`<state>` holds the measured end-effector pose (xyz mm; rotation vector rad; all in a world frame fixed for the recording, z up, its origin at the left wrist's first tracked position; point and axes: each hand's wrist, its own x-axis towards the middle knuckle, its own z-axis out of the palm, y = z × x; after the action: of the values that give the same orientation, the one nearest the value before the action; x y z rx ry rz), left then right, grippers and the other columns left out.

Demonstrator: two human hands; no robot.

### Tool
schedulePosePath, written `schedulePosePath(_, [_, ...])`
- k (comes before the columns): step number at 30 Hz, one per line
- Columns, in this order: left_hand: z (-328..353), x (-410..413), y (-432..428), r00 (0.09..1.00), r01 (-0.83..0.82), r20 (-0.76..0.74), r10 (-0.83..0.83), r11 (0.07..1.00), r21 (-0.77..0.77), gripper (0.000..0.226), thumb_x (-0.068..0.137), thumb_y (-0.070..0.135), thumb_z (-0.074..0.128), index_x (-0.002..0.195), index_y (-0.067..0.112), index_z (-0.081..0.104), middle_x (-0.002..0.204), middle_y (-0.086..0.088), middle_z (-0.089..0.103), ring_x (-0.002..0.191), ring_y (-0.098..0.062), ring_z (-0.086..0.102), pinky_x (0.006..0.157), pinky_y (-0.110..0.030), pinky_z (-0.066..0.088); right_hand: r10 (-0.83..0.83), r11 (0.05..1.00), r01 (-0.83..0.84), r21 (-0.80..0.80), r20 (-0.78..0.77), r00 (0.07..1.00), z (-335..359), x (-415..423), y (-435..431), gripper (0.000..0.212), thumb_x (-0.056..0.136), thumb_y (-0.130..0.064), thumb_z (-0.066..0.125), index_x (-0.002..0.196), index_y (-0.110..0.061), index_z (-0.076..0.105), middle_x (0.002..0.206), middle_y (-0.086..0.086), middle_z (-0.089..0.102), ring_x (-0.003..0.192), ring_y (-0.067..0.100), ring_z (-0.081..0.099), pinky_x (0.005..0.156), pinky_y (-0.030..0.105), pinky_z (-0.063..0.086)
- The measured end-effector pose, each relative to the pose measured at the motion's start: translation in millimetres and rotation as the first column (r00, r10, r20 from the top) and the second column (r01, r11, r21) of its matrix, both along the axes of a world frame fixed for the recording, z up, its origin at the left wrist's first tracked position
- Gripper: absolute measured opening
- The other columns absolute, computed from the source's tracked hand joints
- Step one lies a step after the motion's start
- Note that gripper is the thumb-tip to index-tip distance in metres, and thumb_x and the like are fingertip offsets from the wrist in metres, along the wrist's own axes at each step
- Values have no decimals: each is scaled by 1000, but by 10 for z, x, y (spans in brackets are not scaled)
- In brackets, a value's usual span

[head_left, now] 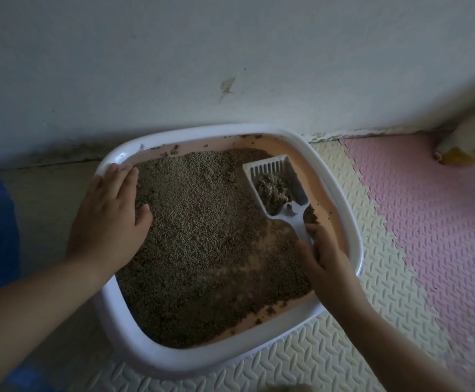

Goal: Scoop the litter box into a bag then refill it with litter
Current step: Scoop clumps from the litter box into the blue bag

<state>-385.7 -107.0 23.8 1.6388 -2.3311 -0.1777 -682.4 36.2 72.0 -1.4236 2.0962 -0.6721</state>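
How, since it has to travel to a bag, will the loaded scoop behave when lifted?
The scoop looks like thin rigid plastic, so probably stiff and light. Its slots will likely shed loose grains. The clump sits loose in it, so tilting may spill it; the right hand grips only the handle.

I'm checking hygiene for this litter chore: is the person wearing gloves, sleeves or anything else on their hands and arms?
No gloves: the left hand and the right hand are both bare. The left forearm and right forearm are uncovered, with no sleeve cuff in view. No ring, watch or bracelet shows, though the dim light could hide something small.
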Motion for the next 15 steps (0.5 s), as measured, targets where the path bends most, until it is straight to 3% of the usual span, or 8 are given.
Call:
schedulePosePath(3, [12, 2, 7, 1000, 4, -3, -4, 1000, -6, 65, 83, 31, 38, 133, -10, 43, 137, -25, 44, 131, -38, 32, 109, -50, 28, 39, 998, -39, 40, -4, 999, -18, -36, 36, 22, 95, -35, 49, 115, -29, 54, 82, -9, 66, 75, 2, 62, 70, 32, 53])
schedulePosePath(6, [22, 1, 16, 1000, 0, -9, 0, 1000, -3, 63, 83, 29, 40, 133, -10, 43, 138, -25, 43, 131, -38, 31, 109, -51, 28, -33, 998, 33, 52, 0, 999, -26, -142, 53, 16, 96, -35, 48, 111, -35, 53, 86, -12, 65, 75, -1, 62, 65, 25, 49])
schedulePosePath(10, [21, -4, 19, 1000, -4, -10, 4, 1000, 7, 62, 83, 27, 43, 132, -11, 43, 138, -26, 44, 131, -39, 32, 109, -52, 29, 34, 991, -4, 135, -218, 975, 37, -297, 61, 13, 96, -36, 47, 109, -36, 47, 69, -10, 60, 58, 0, 57, 52, 21, 40])
schedulePosePath(15, [29, -7, 24, 1000, -6, -15, 6, 1000, 8, 62, 84, 28, 42, 134, -10, 42, 139, -25, 43, 132, -38, 31, 109, -51, 28, 194, 942, -46, 333, -426, 884, 123, -424, 37, 29, 98, -41, 40, 124, -28, 44, 70, -10, 59, 59, 7, 59, 55, 26, 49])
